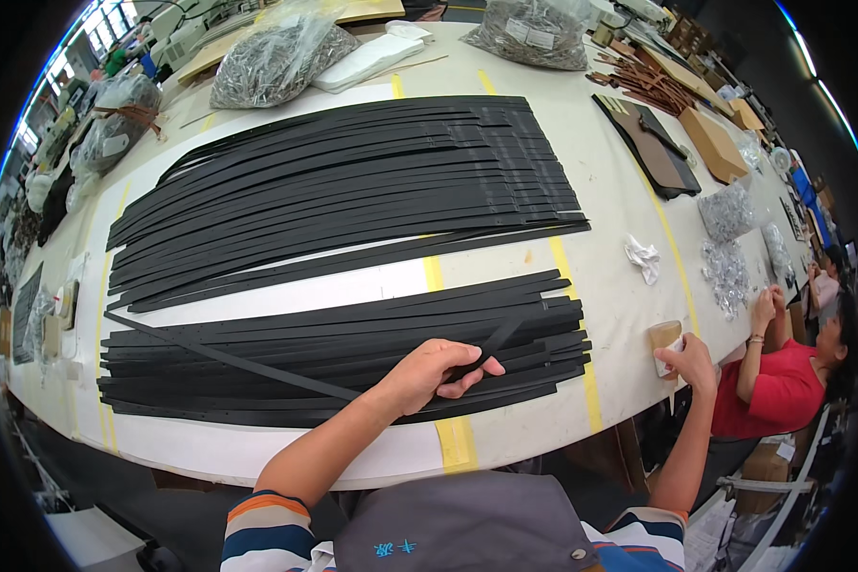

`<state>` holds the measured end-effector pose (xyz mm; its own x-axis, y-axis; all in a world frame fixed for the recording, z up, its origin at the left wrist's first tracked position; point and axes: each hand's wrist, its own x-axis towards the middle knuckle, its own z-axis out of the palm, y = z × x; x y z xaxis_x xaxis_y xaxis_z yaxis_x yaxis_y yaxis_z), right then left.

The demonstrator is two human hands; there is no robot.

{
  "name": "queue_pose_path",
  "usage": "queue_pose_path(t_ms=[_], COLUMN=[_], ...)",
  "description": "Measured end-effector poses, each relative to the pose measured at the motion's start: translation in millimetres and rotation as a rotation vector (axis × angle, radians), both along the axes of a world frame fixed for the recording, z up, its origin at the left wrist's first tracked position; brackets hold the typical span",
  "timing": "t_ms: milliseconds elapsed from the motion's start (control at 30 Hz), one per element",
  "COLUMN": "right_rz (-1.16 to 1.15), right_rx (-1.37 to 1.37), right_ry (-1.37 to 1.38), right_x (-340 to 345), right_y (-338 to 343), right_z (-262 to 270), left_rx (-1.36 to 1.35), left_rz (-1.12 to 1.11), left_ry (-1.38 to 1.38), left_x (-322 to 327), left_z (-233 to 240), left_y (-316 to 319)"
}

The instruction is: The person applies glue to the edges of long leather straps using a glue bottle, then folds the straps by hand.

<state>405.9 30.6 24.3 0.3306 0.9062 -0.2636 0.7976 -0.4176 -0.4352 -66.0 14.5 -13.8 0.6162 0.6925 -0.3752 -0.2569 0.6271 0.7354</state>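
My left hand (447, 372) grips one long black strap (257, 361) near its right end, over a stack of black straps (372, 336) laid side by side. The held strap slants down from the stack's upper left and passes behind my forearm. At the table's right front edge, my right hand (690, 361) holds a squeeze bottle (665, 348) with amber contents, its thin nozzle pointing down. Beyond the near stack lies a larger group of black straps (343, 186), some with marks near their right ends.
Yellow tape (457, 443) crosses the white table (615, 250). A crumpled white cloth (642, 257), clear bags of small parts (727, 211), a cardboard box (713, 145) and brown straps (643, 82) lie to the right. Large filled bags (279, 61) stand behind. A person in red (786, 386) works at right.
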Motion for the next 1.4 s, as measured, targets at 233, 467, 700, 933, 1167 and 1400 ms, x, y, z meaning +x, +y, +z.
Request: queue_pose_path(t_ms=[233, 467, 700, 933, 1167, 1400], right_rz=[-0.027, -0.013, -0.033, -0.067, 0.61, 0.963], right_rx=[-0.024, 0.003, 0.029, 0.064, 0.475, 0.438], right_ry=[0.044, 0.048, 0.08, 0.05, 0.095, 0.142], right_x=[-2, -5, -1, -15, -142, -218], right_y=[0, 0, -2, -7, -25, -22], right_z=[1, 1, -1, 7, 75, 54], left_rx=[-0.056, 0.108, 0.184, 0.405, 1.117, 1.351], left_rz=[0.015, 0.039, 0.047, 0.141, 0.306, 0.381], left_ry=[-0.063, 0.041, 0.042, 0.193, 0.732, 0.814], left_x=[0, 4, 5, 12, 25, 34], left_z=[-2, -3, 0, -2, 6, 7], left_y=[-3, -7, -12, -22, -36, -31])
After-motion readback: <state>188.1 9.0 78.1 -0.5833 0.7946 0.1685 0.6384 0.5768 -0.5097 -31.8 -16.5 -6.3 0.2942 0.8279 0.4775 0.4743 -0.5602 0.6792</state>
